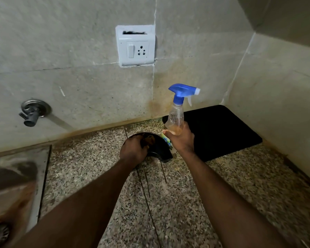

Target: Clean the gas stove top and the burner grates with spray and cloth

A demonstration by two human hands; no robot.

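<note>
- Speckled granite counter (168,203) fills the lower half and meets pale wall tiles. Two walls join in a corner at 2 o'clock.
- One white switch-and-socket plate (135,49) sits on the wall at 12 o'clock, with one switch and one socket.
- One metal wall valve (32,111) juts out at 9 o'clock.
- One steel sink (16,185) lies at 8 o'clock, blurred, its drain at the bottom-left edge.
- One black flat pad (222,133) lies on the counter at 3 o'clock, tucked into the corner.
- One spray bottle (175,115) stands upright in the air just right of centre. It is clear, with a blue trigger head whose nozzle points to 3 o'clock and amber liquid low inside. The right hand (183,138) is wrapped round its lower body.
- One dark curved piece (159,145) rests on the counter at centre. The left hand (134,151) curls over its rim, grasping it. Whether the brown patch by the fingers is cloth or grime is unclear.
- Two bare forearms reach in from 6 o'clock.
</note>
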